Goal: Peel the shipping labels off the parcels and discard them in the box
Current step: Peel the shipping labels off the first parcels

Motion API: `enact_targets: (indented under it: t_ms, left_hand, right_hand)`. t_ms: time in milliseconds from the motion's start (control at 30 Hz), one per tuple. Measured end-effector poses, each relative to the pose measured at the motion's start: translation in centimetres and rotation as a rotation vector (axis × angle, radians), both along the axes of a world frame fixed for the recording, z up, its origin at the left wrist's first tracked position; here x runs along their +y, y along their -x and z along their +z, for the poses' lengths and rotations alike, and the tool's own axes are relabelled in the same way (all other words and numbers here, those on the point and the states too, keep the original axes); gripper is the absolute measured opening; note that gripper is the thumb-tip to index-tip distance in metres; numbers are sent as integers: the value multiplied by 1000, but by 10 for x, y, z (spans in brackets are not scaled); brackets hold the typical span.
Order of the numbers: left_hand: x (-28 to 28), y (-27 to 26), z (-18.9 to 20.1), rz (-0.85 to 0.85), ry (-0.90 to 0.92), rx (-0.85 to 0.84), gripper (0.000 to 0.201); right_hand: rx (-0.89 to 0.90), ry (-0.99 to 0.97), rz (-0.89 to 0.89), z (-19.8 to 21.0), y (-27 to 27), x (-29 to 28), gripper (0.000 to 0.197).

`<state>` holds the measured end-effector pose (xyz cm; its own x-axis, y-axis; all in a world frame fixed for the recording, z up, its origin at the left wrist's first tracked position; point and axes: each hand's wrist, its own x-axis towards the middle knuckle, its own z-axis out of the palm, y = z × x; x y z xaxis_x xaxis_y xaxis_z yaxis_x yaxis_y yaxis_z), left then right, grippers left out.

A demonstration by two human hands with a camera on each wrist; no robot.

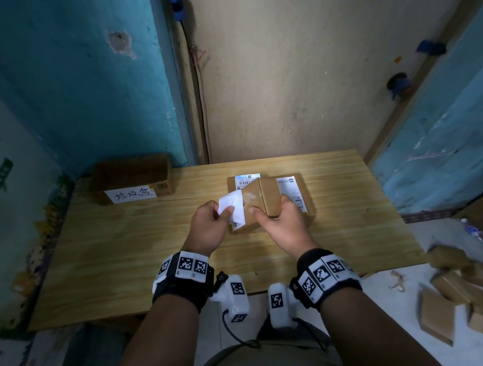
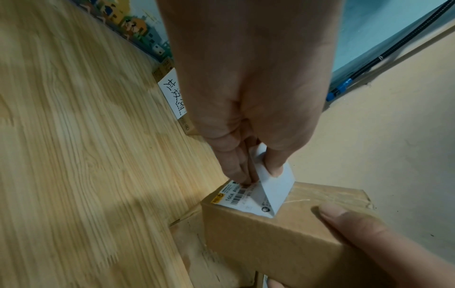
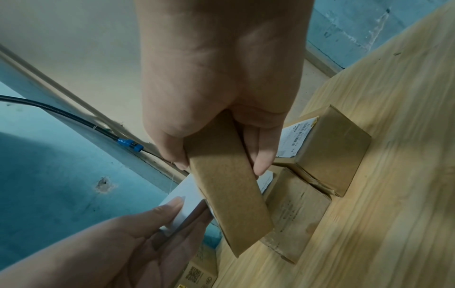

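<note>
My right hand (image 1: 267, 210) grips a small cardboard parcel (image 1: 261, 198) and holds it tilted above the wooden table (image 1: 122, 256). My left hand (image 1: 226, 214) pinches the white shipping label (image 1: 232, 206), which is partly peeled and folded back off the parcel's top. In the left wrist view the label (image 2: 273, 187) is lifted at one end while its barcode end still sticks to the parcel (image 2: 283, 233). In the right wrist view, fingers and thumb of the right hand (image 3: 221, 167) clamp the parcel (image 3: 229, 194). The open discard box (image 1: 132, 177) with a handwritten tag sits at the table's back left.
Two more labelled parcels (image 1: 246, 180) (image 1: 291, 192) lie on the table under and behind the held one. Several cardboard boxes (image 1: 463, 293) lie on the floor at the right. Walls close in behind and on both sides of the table.
</note>
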<state>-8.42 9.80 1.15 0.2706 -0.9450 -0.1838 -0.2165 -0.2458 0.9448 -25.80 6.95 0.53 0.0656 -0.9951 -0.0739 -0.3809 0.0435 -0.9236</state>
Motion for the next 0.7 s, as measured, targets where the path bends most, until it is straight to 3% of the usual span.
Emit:
enact_targets:
  t_ms: [233, 433, 700]
  left_hand:
    - [-5, -4, -1, -28, -7, -8, 24]
    - [-2, -7, -8, -13, 17, -4, 22]
    - [-5, -11, -11, -24, 5, 26, 22]
  right_hand:
    - [-2, -3, 13, 2, -1, 0, 54]
    - [26, 8, 17, 4, -3, 2, 36]
    - [49, 22, 2, 7, -5, 5, 34]
